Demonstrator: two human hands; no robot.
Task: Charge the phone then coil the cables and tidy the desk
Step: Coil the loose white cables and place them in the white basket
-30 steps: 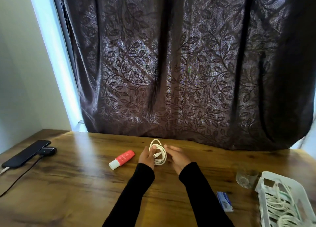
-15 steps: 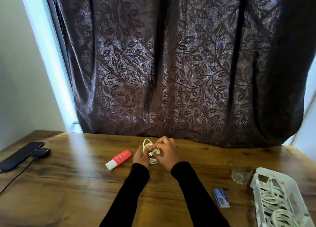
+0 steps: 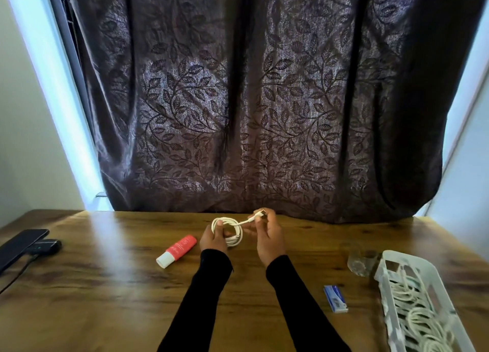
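A white cable (image 3: 229, 223) is wound into a small coil above the middle of the wooden desk (image 3: 105, 285). My left hand (image 3: 213, 239) grips the coil from the left side. My right hand (image 3: 268, 236) pinches the cable's free end with its plug, pulled out to the right of the coil. A dark phone (image 3: 19, 243) lies at the far left edge, next to a small black charger block (image 3: 46, 246) with a dark cord running off the left edge.
A red tube with a white cap (image 3: 176, 251) lies left of my hands. At the right stand a clear glass (image 3: 361, 263), a small blue-and-white box (image 3: 335, 298) and a white slotted basket (image 3: 397, 302) holding coiled white cables. A dark leaf-patterned curtain hangs behind the desk.
My right hand has come off the coil and drawn the plug end out to the right. My left hand keeps its hold on the coil. The camera has shifted slightly.
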